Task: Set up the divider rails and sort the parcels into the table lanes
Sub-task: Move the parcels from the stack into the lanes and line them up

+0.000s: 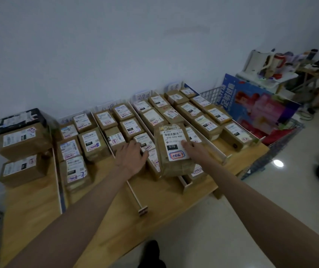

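Fingers of the right hand (190, 149) grip a brown taped cardboard parcel with a white 070 label (171, 149), held above the middle lanes; the left hand (130, 157) presses flat on smaller brown parcels (147, 145) beside a thin white divider rail (133, 194) on the light wooden table (100, 219).

Parcel sorting room, wooden table (104, 225) against a bare wall, labelled cardboard parcels (94, 144) in rows between divider rails (135, 196), wire cart (282, 144) beside it, cluttered desks (309, 74) beyond
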`<state>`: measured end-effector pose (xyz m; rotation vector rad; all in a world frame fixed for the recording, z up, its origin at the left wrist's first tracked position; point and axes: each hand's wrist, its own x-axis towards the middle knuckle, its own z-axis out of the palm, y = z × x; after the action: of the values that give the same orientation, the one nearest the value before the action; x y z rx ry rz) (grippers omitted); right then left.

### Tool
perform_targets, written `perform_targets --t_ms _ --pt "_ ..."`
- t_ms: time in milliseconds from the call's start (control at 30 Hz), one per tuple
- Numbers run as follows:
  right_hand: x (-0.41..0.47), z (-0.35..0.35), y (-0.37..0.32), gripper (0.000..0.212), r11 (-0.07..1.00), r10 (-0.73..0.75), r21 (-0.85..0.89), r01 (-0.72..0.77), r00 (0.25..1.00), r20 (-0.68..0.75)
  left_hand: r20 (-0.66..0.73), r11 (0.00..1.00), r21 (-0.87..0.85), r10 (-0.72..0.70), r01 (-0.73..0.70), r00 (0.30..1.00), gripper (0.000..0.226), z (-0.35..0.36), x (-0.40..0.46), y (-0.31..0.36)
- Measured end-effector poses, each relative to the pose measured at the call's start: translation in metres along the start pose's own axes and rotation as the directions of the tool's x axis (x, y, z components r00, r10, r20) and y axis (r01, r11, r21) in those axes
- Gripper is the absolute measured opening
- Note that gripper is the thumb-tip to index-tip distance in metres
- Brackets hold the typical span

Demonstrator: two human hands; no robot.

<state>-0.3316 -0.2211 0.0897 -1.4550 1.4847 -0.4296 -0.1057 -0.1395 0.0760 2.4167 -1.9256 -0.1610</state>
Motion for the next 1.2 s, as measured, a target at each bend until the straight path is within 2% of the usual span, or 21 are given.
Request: perform_targets --t_ms 200,367,667,900,1200 --pt "0.057 -0.051 0.014 0.053 0.999 0.034 -0.026 -0.035 0.999 -0.033 -0.003 0.999 -0.011 0.043 -0.043 0.999 0.055 0.023 0.061 0.05" --pt "0.105 -0.09 0.03 0.046 0.996 0.087 0.021 -0.086 0.995 -0.057 0.037 0.996 -0.075 0.047 -0.044 0.998 0.054 0.053 0.112 0.086" --pt "0.145 -0.152 0.075 0.042 0.996 0.088 -0.016 -0.088 0.996 0.03 0.104 0.992 -0.128 0.027 -0.014 0.994 0.049 0.091 0.147 0.142" --pt "0.165 -0.186 0.117 0.041 0.996 0.067 -0.066 -0.057 0.986 0.154 0.161 0.983 -0.133 -0.101 0.123 0.982 0.053 0.118 0.148 0.186" --pt "0.186 -0.207 0.148 0.04 0.984 0.017 -0.171 0.045 0.938 0.345 0.135 0.953 -0.093 -0.275 0.288 0.952 0.048 0.139 0.119 0.245"
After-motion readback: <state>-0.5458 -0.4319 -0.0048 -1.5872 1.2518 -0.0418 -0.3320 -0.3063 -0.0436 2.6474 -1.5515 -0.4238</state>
